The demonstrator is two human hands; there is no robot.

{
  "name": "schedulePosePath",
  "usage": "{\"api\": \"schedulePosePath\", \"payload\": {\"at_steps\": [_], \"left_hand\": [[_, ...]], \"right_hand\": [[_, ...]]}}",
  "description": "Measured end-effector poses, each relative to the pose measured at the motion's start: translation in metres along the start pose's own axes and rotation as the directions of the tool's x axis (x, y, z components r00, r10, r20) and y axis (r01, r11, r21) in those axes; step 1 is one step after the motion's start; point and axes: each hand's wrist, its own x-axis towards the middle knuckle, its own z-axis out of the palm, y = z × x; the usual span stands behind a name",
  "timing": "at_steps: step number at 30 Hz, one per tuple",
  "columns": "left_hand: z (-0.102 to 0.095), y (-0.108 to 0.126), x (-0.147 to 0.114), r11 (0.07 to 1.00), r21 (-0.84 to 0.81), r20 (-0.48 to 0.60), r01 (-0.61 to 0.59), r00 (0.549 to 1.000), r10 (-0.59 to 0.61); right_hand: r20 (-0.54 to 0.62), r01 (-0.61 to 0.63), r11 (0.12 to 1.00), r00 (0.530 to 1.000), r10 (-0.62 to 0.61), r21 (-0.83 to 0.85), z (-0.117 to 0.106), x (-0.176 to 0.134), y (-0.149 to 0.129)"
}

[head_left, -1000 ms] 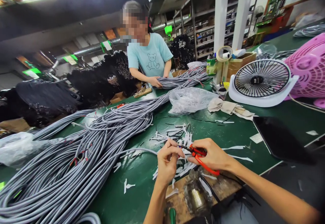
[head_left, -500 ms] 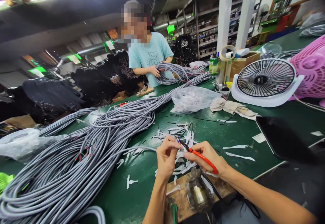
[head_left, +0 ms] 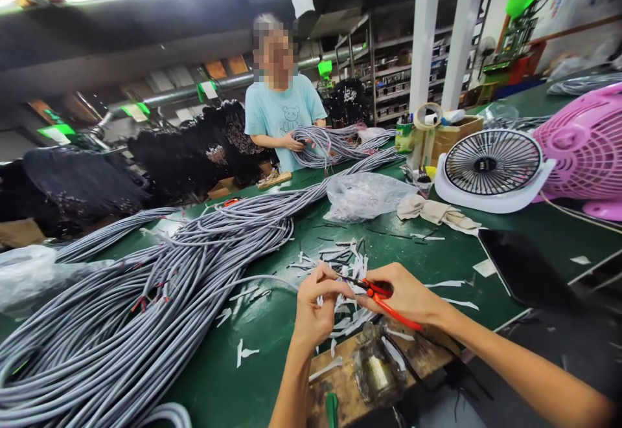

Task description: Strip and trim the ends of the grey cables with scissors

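My right hand is closed round a pair of red-handled cutting pliers, whose dark jaws point left toward my left fingertips. A grey cable runs from the bundle on the left into my left hand, which pinches its end between thumb and fingers. The jaws are right at the cable end, but fingers hide whether they touch it. White and black scraps lie scattered on the green table behind and below my hands.
Thick bundles of grey cable spread across the left side. A co-worker across the table holds another cable coil. Further right are a plastic bag, gloves, a white fan, a pink fan and a dark tablet. A wooden board lies near me.
The pliers' handles have spread wider in my right hand, and its fingers have shifted. My left hand still pinches the cable. The co-worker has turned more toward me; the camera view has shifted slightly.
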Motion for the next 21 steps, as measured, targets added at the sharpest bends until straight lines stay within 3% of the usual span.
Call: {"api": "schedulePosePath", "payload": {"at_steps": [3, 7, 10, 13, 16, 21], "left_hand": [[0.000, 0.001, 0.000, 0.998, -0.051, -0.017, 0.027, 0.999, -0.028], [0.004, 0.003, 0.001, 0.970, -0.136, -0.127, 0.200, 0.968, -0.218], [0.008, 0.002, 0.002, 0.919, -0.180, -0.138, 0.351, 0.916, -0.377], [0.011, 0.000, 0.003, 0.880, -0.235, -0.112, 0.413, 0.888, -0.446], [0.012, -0.003, 0.004, 0.858, -0.272, -0.130, 0.436, 0.867, -0.481], [0.017, -0.004, 0.006, 0.832, -0.296, -0.210, 0.470, 0.817, -0.536]], "right_hand": [[-0.079, -0.049, 0.996, 0.995, 0.054, 0.071, 0.002, 0.004, 0.010], [-0.343, -0.104, 0.970, 0.923, 0.177, 0.221, -0.004, 0.012, 0.015], [-0.301, 0.031, 0.968, 0.952, 0.046, 0.248, -0.008, 0.019, 0.003], [-0.278, 0.130, 0.969, 0.958, -0.069, 0.208, -0.004, 0.028, -0.013], [-0.347, 0.132, 0.970, 0.936, -0.054, 0.206, 0.005, 0.035, -0.017], [-0.354, 0.108, 0.896, 0.933, 0.058, 0.431, 0.018, 0.041, -0.004]]}}
